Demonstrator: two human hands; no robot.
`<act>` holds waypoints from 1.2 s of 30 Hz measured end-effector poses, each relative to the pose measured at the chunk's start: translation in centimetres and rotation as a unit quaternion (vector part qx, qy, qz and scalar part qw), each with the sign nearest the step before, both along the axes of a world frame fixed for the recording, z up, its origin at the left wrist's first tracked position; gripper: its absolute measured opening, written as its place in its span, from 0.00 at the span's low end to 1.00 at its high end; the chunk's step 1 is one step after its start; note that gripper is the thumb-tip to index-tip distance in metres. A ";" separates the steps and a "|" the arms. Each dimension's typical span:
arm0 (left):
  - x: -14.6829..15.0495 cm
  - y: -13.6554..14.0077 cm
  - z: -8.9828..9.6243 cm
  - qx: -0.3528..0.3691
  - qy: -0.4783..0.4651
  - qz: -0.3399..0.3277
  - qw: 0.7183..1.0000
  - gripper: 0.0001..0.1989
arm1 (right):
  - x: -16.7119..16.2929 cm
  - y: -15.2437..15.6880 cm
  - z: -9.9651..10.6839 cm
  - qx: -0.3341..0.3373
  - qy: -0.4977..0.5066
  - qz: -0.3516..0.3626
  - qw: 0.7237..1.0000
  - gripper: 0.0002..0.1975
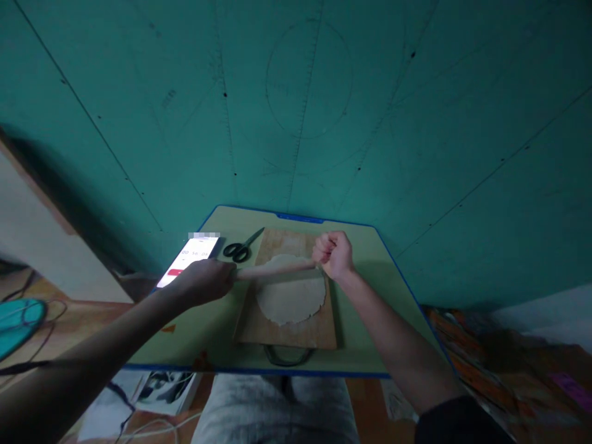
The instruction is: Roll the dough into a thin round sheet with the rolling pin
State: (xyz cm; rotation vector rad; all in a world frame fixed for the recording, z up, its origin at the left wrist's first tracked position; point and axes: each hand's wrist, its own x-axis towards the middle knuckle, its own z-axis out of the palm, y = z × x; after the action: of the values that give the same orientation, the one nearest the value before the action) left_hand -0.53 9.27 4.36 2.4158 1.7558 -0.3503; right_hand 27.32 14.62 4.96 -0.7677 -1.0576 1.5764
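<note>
- Far left, low: teal round object (21, 325) near the floor, cables across it; can't tell what it is.
- Smartphone (190, 259): lit screen up, at the left side of the bench (374, 308). Timer-style digits, red button below, near end beside the left forearm.
- Left hand (213, 282): grip wrapped round the left end of the rolling pin (277, 268), back of hand up, just left of the board.
- Scissors (241, 248): dark handles toward the person, blades angled away to the right, tip near the board's far left corner.
- Wooden board (287, 336): mid-bench, long side running away from the person.
- Rolling pin: crosswise over the far part of the dough, right end slightly farther off. Can't tell if it's pressing.
- Dough sheet (291, 302): flat, roughly round, ragged near edge, lying on the board; part shows beyond the pin.
- Dark handle (289, 357): loop sticking out from the board's near edge.
- Right hand (333, 254): grip curled in a fist at the pin's right end, over the board's right edge.
</note>
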 end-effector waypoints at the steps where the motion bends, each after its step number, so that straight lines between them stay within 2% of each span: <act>1: -0.2 -0.2 0.0 -0.005 -0.004 0.006 1.000 0.13 | 0.3 0.0 0.4 -0.001 0.005 -0.004 1.000 0.19; 6: -0.7 -0.5 -0.9 -0.009 0.002 -0.013 1.000 0.12 | -0.1 -0.5 0.6 -0.013 0.012 0.001 1.000 0.20; 9: -0.5 -0.3 -1.3 -0.010 0.011 -0.037 0.999 0.11 | -1.3 -0.8 -0.2 -0.017 0.006 0.012 1.000 0.21; 14: -0.1 -0.5 -1.3 0.002 0.032 -0.039 0.999 0.11 | -2.4 -1.2 -2.0 -0.016 -0.015 0.023 0.999 0.20; 20: 0.3 -1.1 -1.0 0.024 0.031 -0.039 0.998 0.10 | -2.7 -1.5 -3.4 0.017 -0.049 0.010 0.999 0.19; 26: 0.8 -1.0 -0.2 0.001 0.033 -0.039 0.999 0.08 | -2.5 -1.2 -3.4 0.039 -0.082 0.013 0.996 0.21; 30: 0.7 -0.6 -0.4 -0.024 0.013 -0.045 0.999 0.08 | -2.5 -0.7 -3.3 0.041 -0.108 0.018 0.993 0.22; 36: 0.9 -0.5 -0.9 -0.095 0.013 -0.032 0.995 0.11 | -2.8 -2.4 -3.7 0.094 -0.179 -0.037 0.979 0.19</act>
State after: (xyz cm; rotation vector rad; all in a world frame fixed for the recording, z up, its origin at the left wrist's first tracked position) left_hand 0.38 8.79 3.51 2.3462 1.5782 -0.5326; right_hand 24.48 12.25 1.23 -0.9704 -1.3994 1.2786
